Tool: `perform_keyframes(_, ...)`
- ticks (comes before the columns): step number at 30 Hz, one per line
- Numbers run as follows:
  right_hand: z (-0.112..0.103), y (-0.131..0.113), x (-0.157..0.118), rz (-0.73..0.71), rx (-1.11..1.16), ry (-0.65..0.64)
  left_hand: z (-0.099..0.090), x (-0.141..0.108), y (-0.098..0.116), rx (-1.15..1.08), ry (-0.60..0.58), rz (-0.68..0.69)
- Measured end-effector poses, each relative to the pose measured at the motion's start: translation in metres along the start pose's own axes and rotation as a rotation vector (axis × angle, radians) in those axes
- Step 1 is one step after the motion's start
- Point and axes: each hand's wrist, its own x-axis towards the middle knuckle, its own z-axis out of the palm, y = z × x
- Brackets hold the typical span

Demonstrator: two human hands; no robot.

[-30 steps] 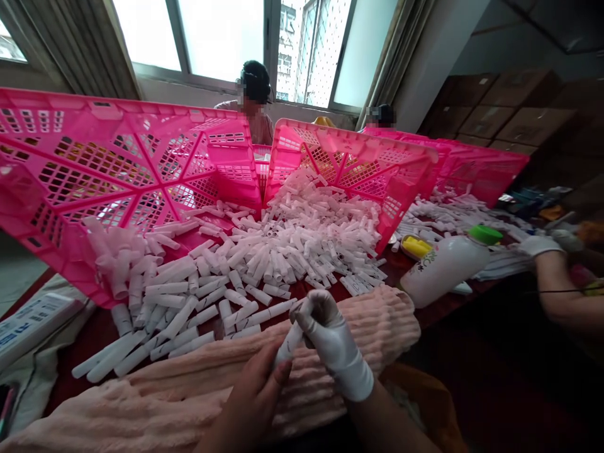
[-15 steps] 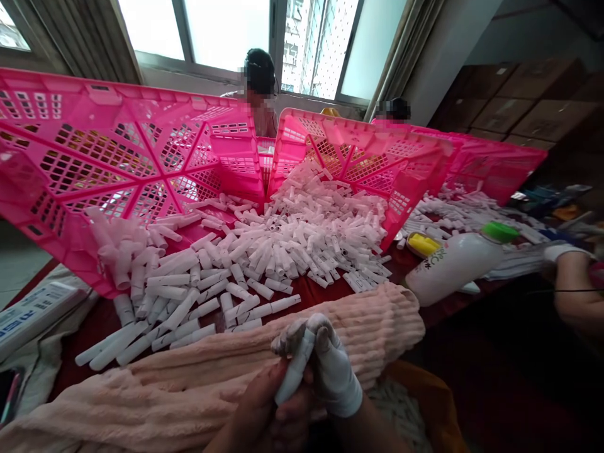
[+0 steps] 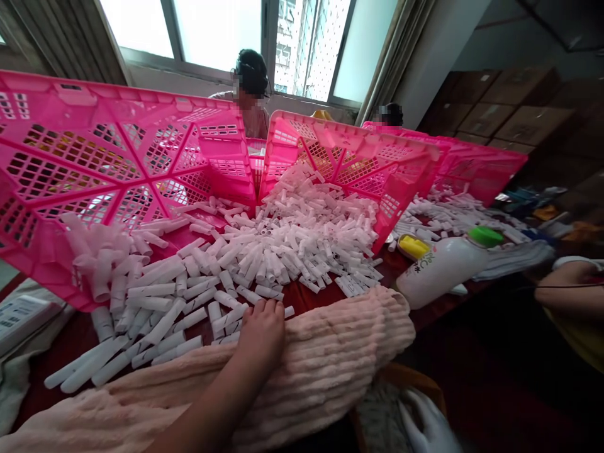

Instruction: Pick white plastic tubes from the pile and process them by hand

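Observation:
My left hand (image 3: 262,330) reaches over the pink ribbed fleece cloth (image 3: 340,340), palm down at the near edge of a large pile of white plastic tubes (image 3: 278,242). Its fingers are curled over one tube (image 3: 289,311), whose end sticks out to the right. At the lower right, my right hand (image 3: 427,425) wears a white glove and hangs with fingers apart over an orange-rimmed container (image 3: 436,384) holding more whitish pieces. No tube shows in that hand, though the frame's bottom edge cuts part of it off.
Pink lattice baskets (image 3: 136,157) lie tipped behind the pile. A white bottle with a green cap (image 3: 438,270) leans at the right, near a yellow item in a small dish (image 3: 413,246). A co-worker's arm (image 3: 569,286) is far right; other people sit beyond the baskets.
Both hands were together around one white tube above the cloth. They have parted: the left went forward to the pile, the right went down to the container, and the tube is gone from them.

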Motion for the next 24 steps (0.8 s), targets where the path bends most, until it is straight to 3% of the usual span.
perform_keyframes(3,0.021,-0.045,0.042,-0.167,-0.098,-0.109,0.003,0.006,0.000,0.008,-0.032,-0.009)
perform_keyframes(5,0.058,-0.088,0.086,-0.221,-0.162,-0.265,0.002,0.002,-0.003,0.009,-0.013,-0.010)
perform_keyframes(7,0.101,-0.121,0.129,-0.214,-0.205,-0.345,0.002,-0.010,-0.009,0.006,0.017,-0.017)
perform_keyframes(9,0.137,-0.138,0.161,-0.163,-0.263,-0.399,0.004,-0.027,-0.019,-0.042,0.046,-0.014)
perform_keyframes(11,0.157,-0.144,0.177,-0.113,-0.282,-0.446,0.008,-0.046,-0.030,-0.184,0.106,0.009)
perform_keyframes(13,0.158,-0.147,0.176,-0.104,-0.228,-0.503,0.011,-0.063,-0.038,-0.367,0.196,0.039)
perform_keyframes(16,0.137,-0.152,0.154,-0.142,-0.059,-0.594,0.011,-0.081,-0.042,-0.560,0.266,0.058)
perform_keyframes(18,0.118,-0.159,0.134,-0.095,0.230,-0.670,0.007,-0.085,-0.042,-0.642,0.246,0.061)
perform_keyframes(21,0.099,-0.174,0.111,0.087,0.721,-0.818,0.005,-0.084,-0.044,-0.698,0.199,0.097)
perform_keyframes(22,0.095,-0.179,0.106,0.103,0.782,-0.855,0.005,-0.083,-0.044,-0.705,0.181,0.123)
perform_keyframes(24,0.092,-0.191,0.101,-0.034,0.694,-0.880,0.008,-0.082,-0.044,-0.714,0.136,0.183)
